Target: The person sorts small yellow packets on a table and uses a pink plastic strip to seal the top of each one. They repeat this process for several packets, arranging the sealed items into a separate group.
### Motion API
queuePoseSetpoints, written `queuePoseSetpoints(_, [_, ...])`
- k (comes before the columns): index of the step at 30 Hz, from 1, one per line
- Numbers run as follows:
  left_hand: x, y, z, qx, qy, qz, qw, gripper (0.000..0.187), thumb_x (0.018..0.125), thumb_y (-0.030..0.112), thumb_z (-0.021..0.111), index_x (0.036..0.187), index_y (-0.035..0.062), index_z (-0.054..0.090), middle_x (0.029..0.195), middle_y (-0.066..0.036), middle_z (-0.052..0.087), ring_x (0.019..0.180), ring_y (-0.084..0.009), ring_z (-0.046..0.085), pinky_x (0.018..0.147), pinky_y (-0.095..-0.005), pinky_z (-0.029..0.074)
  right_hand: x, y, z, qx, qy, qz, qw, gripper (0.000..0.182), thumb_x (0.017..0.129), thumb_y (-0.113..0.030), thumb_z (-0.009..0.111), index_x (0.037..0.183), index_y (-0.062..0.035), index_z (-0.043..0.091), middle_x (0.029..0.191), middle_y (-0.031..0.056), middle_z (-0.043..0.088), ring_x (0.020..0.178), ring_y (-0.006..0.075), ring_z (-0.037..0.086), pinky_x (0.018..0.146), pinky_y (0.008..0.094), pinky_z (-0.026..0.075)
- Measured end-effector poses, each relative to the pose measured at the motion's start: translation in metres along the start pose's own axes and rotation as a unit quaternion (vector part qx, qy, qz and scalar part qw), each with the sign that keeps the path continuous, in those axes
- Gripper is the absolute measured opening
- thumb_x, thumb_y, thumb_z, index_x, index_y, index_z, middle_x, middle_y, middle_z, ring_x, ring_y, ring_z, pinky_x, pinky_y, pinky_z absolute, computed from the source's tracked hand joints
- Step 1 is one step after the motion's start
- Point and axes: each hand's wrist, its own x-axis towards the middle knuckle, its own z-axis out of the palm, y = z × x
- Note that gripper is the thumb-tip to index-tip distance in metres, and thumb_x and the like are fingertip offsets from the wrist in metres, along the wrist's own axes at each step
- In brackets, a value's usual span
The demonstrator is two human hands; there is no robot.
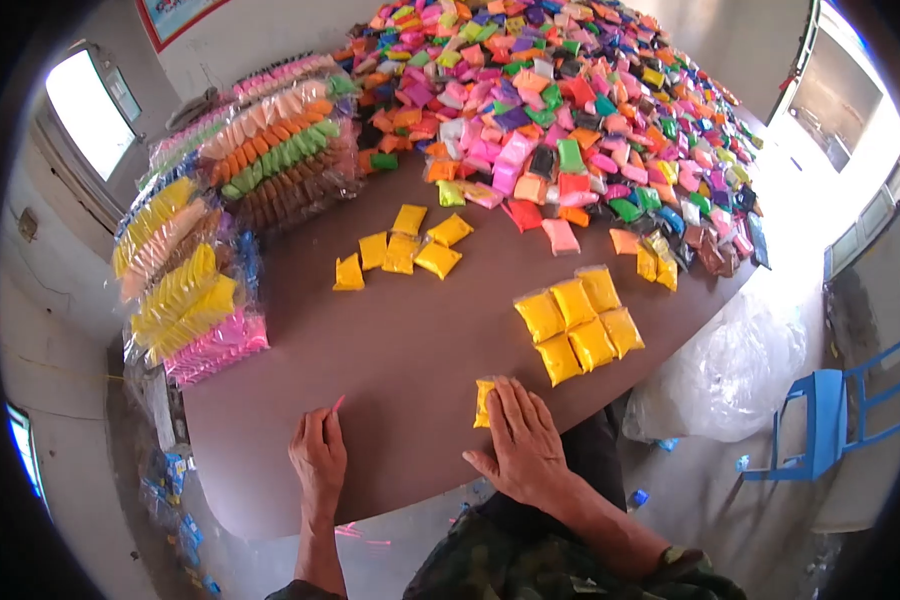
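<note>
My right hand lies flat with its fingers stretched over a small yellow packet near the table's front edge. Part of that packet is hidden under the fingers. To the left, my left hand is closed on a thin pink stick, whose tip sticks out past the fingers. Beyond my right hand, several yellow packets lie side by side in a tight block. Farther left, a looser group of yellow packets rests on the brown table.
A large heap of multicoloured packets covers the back of the brown table. Clear bags of packets sorted by colour are stacked at the left. A big clear plastic bag and a blue chair stand to the right.
</note>
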Motion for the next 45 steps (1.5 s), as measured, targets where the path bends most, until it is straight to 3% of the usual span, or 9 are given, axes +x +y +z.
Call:
queuePoseSetpoints(5, [-0.001, -0.002, 0.0, 0.007, -0.02, -0.022, 1.0, 0.008, 0.109, 0.008, 0.071, 0.111, 0.0, 0.071, 0.1, -0.018, 0.074, 0.086, -0.0391, 0.073, 0.076, -0.046, 0.057, 0.002, 0.005, 0.001, 0.002, -0.008, -0.005, 1.0, 0.085, 0.106, -0.055, 0.071, 0.162, 0.0058, 0.049, 0.173, 0.0305, 0.042, 0.16, 0.0474, 0.044, 0.133, 0.0576, 0.033])
queuePoseSetpoints(8, [0.002, 0.002, 0.002, -0.003, 0.002, -0.013, 1.0, 0.004, 0.107, 0.006, 0.072, 0.108, 0.0025, 0.071, 0.094, -0.015, 0.072, 0.081, -0.0371, 0.07, 0.071, -0.0473, 0.055, 0.003, 0.008, 0.005, 0.014, 0.005, -0.016, 1.0, 0.086, 0.106, -0.055, 0.071, 0.162, 0.0058, 0.049, 0.173, 0.0298, 0.042, 0.16, 0.0472, 0.043, 0.133, 0.0578, 0.032])
queuePoseSetpoints(21, [-0.005, -0.005, 0.005, 0.009, 0.018, 0.018, 1.0, 0.005, 0.106, 0.005, 0.073, 0.108, 0.0021, 0.071, 0.094, -0.017, 0.072, 0.081, -0.0393, 0.07, 0.071, -0.0496, 0.055, 0.007, 0.015, -0.004, 0.037, 0.026, -0.02, 0.999, 0.082, 0.108, -0.054, 0.069, 0.164, 0.0014, 0.049, 0.175, 0.026, 0.041, 0.163, 0.0421, 0.041, 0.133, 0.0574, 0.033])
queuePoseSetpoints(33, [0.002, -0.001, 0.003, 0.017, -0.004, 0.001, 1.0, 0.004, 0.107, 0.005, 0.073, 0.109, 0.0017, 0.072, 0.095, -0.017, 0.073, 0.082, -0.0384, 0.071, 0.072, -0.0472, 0.056, -0.003, 0.001, 0.012, 0.022, 0.005, -0.04, 0.999, 0.087, 0.107, -0.055, 0.071, 0.165, 0.0048, 0.047, 0.175, 0.0261, 0.041, 0.164, 0.0409, 0.04, 0.134, 0.0556, 0.032])
queuePoseSetpoints(39, [0.0, -0.007, 0.005, 0.015, 0.005, 0.009, 1.0, 0.006, 0.107, 0.006, 0.073, 0.11, 0.0021, 0.072, 0.097, -0.016, 0.074, 0.083, -0.0387, 0.073, 0.073, -0.0481, 0.058, -0.001, 0.001, 0.011, 0.056, 0.056, -0.031, 0.996, 0.071, 0.104, -0.043, 0.076, 0.156, 0.0025, 0.059, 0.167, 0.0226, 0.054, 0.156, 0.0393, 0.052, 0.13, 0.0547, 0.039])
queuePoseSetpoints(43, [-0.005, -0.013, 0.008, 0.017, 0.014, 0.009, 1.0, 0.005, 0.105, 0.007, 0.075, 0.11, 0.004, 0.073, 0.096, -0.016, 0.075, 0.084, -0.0387, 0.074, 0.074, -0.0478, 0.059, -0.005, 0.003, 0.003, 0.079, 0.111, -0.047, 0.99, 0.053, 0.097, -0.028, 0.085, 0.14, -0.0009, 0.07, 0.152, 0.0159, 0.065, 0.144, 0.0353, 0.061, 0.124, 0.0524, 0.044])
queuePoseSetpoints(45, [-0.002, -0.013, 0.007, 0.013, 0.022, 0.019, 0.999, 0.005, 0.105, 0.007, 0.076, 0.11, 0.0052, 0.075, 0.096, -0.016, 0.076, 0.084, -0.0379, 0.075, 0.073, -0.047, 0.059, -0.011, 0.002, 0.002, 0.109, 0.087, -0.061, 0.988, 0.052, 0.095, -0.028, 0.086, 0.138, -0.002, 0.07, 0.149, 0.0158, 0.065, 0.143, 0.0355, 0.061, 0.122, 0.0524, 0.045])
